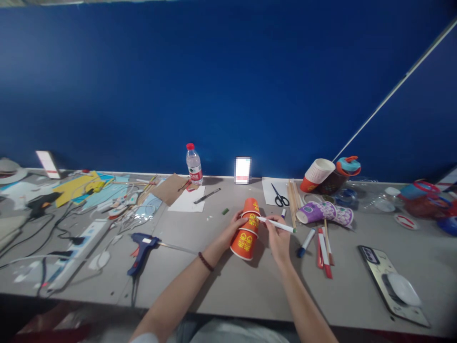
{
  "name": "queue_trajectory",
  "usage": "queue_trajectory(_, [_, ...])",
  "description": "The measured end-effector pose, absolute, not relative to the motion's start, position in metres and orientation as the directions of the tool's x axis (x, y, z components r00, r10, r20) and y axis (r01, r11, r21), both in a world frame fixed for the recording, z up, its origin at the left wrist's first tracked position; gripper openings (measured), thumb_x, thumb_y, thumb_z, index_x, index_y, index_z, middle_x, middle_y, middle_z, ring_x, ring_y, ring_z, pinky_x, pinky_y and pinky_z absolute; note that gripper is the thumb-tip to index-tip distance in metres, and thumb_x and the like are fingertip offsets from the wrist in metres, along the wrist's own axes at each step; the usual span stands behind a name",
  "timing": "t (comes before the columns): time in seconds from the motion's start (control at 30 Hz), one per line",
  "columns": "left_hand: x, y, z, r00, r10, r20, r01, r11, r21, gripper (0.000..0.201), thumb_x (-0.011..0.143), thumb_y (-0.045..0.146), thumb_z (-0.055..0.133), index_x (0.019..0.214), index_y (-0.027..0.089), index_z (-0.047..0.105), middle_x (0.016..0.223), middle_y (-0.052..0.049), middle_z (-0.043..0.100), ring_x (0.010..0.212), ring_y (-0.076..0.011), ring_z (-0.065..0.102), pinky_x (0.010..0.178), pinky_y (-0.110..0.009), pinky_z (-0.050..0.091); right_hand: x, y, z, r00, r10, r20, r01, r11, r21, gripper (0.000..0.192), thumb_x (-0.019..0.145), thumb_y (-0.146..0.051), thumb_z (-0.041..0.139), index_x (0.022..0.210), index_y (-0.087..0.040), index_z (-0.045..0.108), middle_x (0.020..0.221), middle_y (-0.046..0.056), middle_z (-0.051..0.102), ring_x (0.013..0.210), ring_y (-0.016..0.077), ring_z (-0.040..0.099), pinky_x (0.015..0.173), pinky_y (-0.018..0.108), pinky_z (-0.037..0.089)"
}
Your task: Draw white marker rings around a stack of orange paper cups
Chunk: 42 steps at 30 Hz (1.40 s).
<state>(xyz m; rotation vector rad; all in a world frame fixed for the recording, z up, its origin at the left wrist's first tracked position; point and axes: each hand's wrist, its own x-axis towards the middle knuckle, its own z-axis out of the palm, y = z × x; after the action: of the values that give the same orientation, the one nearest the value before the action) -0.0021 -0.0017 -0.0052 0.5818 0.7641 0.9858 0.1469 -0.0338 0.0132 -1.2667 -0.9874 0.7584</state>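
A stack of orange paper cups [247, 229] with yellow print lies tilted on the grey table [221, 286]. My left hand [233, 227] grips the stack from its left side. My right hand [279, 237] holds a white marker pen [276, 225], its tip touching the side of the cups. A dark bead bracelet [206, 262] sits on my left wrist.
Scissors [280, 196] on white paper, wooden sticks [293, 204], purple cups [324, 213] and several markers [321, 245] lie to the right. A blue glue gun [142, 247] and power strip [76, 252] lie left. A water bottle [193, 164] stands behind. A phone [391, 283] rests at right.
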Motion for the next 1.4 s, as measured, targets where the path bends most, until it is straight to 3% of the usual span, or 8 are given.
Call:
queue_trajectory(0.27, [-0.003,0.000,-0.007,0.380,0.877,-0.293,-0.543,0.468,0.697,0.065,0.071,0.028,0.072,0.129,0.019,0.045,0.108,-0.011,0.066,0.086,-0.0264,0.067,0.077,-0.046,0.055,0.145,-0.035,0.015,0.437,0.876,0.205,0.072,0.193,-0.978,0.024,0.077,-0.043,0.063,0.081,-0.020,0.061,0.080,0.004,0.069,0.079,0.0220,0.065,0.075,0.036,0.052])
queue_trajectory(0.5, [-0.002,0.002,-0.011,0.324,0.905,-0.275,-0.543,0.415,0.730,0.060,0.067,0.023,0.079,0.120,0.021,0.053,0.115,-0.010,0.063,0.095,-0.0238,0.065,0.090,-0.041,0.051,0.144,-0.036,0.011,0.397,0.885,0.241,0.096,0.221,-0.970,0.025,0.080,-0.044,0.064,0.087,-0.020,0.063,0.092,0.007,0.070,0.090,0.0235,0.066,0.086,0.040,0.052])
queue_trajectory(1.4, [-0.002,0.004,-0.014,0.308,0.912,-0.271,-0.529,0.401,0.748,0.065,0.062,0.026,0.084,0.120,0.022,0.054,0.107,-0.008,0.063,0.092,-0.0231,0.065,0.091,-0.043,0.050,0.145,-0.034,0.015,0.395,0.891,0.224,0.099,0.201,-0.975,0.023,0.078,-0.041,0.064,0.082,-0.019,0.062,0.082,0.005,0.070,0.076,0.0203,0.065,0.072,0.034,0.053])
